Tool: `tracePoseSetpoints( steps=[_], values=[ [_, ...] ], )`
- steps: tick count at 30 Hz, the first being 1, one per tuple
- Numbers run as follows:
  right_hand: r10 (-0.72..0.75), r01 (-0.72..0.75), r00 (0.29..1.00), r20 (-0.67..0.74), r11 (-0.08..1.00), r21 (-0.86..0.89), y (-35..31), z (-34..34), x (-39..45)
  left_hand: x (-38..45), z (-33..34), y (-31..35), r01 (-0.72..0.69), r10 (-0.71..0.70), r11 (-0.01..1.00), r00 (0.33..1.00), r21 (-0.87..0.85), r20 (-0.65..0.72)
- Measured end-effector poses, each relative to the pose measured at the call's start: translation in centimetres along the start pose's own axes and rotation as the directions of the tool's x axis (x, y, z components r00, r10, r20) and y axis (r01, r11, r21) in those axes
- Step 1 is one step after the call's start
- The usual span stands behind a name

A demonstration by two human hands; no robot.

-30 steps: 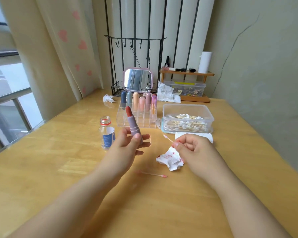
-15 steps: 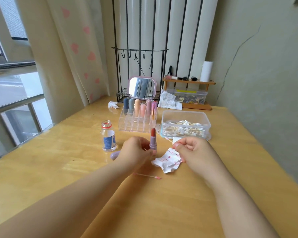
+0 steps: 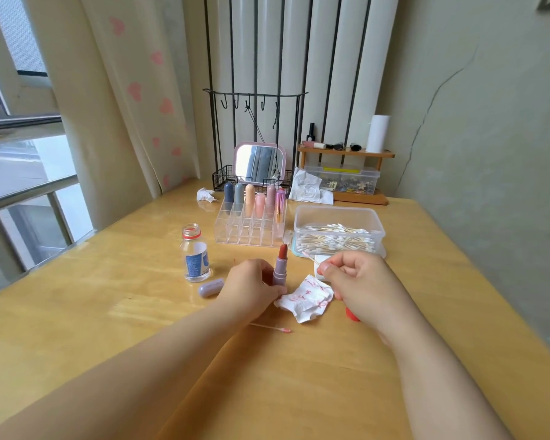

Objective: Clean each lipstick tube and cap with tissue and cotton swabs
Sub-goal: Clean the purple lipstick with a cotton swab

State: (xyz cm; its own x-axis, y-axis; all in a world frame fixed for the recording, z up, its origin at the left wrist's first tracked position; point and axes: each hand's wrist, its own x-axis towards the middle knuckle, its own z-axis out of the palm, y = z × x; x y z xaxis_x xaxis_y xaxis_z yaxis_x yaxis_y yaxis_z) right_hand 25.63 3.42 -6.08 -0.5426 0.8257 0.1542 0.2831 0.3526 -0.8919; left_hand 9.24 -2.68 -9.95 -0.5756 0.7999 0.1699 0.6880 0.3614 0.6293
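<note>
Lilac plastic is what the left hand (image 3: 251, 289) is wrapping its grip around: an uncapped lilac lipstick tube (image 3: 280, 269) standing upright on the pale wooden desk (image 3: 108, 300), its red bullet pointing up, with the fingers curling round its base. Its rounded lilac cap (image 3: 211, 287) is lying on its side just left of that hand, in front of a small clear plastic bottle with a blue label and a red-ringed open neck (image 3: 196, 254). The right hand (image 3: 359, 281) is hovering just right of the tube, its grip pinching the stick of a thin cotton swab (image 3: 309, 257) between thumb and forefinger, with the pinkish tip angling up and left. Between the two hands a crumpled white tissue smeared with red marks (image 3: 305, 296) is lying on the desk, touching the left fingers. Nearer the camera, a used cotton swab with a pink-stained tip (image 3: 272, 327) is resting flat by the left wrist. Something small and red (image 3: 351, 314) is peeking out beneath the right hand; it may be the bottle's lid, but too little is showing to tell. Behind the hands, a clear acrylic organiser (image 3: 251, 228) is holding a row of pastel lipsticks in its back compartments, and beside it on the right a clear plastic box (image 3: 338, 233) is holding a heap of clean swabs.
</note>
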Motion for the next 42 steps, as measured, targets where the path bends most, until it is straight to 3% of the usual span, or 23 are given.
tracePoseSetpoints(
  steps=[17,22,27,31,36,42],
  values=[
    [-0.001,0.002,0.999,0.042,0.999,-0.045,0.1,0.4,0.0,-0.2,0.2,-0.2,0.012,-0.013,0.999,1.0,-0.038,-0.003],
    [0.013,-0.011,0.999,0.042,0.999,-0.034,0.0,0.4,-0.1,-1.2,-0.6,-0.4,0.01,-0.017,0.995,0.998,-0.098,-0.066],
    [-0.017,0.022,0.998,0.057,0.997,-0.075,-0.6,0.6,-0.5,-2.7,-3.5,-2.9,-0.148,0.195,0.971,0.946,0.189,-0.261],
    [-0.065,0.079,0.992,0.109,0.987,-0.137,-1.2,1.4,-1.0,-2.7,-5.0,-4.7,-0.097,0.203,0.897,0.957,0.432,-0.207],
    [-0.067,0.117,0.977,0.203,0.962,-0.245,-1.5,2.5,-1.5,-2.6,-4.6,-5.9,-0.145,0.213,0.866,0.973,0.478,-0.092],
    [-0.088,0.155,0.971,0.221,0.94,-0.305,-1.9,3.5,-1.9,-1.9,-4.6,-6.7,-0.166,0.263,0.85,0.956,0.5,-0.13]
  ],
)
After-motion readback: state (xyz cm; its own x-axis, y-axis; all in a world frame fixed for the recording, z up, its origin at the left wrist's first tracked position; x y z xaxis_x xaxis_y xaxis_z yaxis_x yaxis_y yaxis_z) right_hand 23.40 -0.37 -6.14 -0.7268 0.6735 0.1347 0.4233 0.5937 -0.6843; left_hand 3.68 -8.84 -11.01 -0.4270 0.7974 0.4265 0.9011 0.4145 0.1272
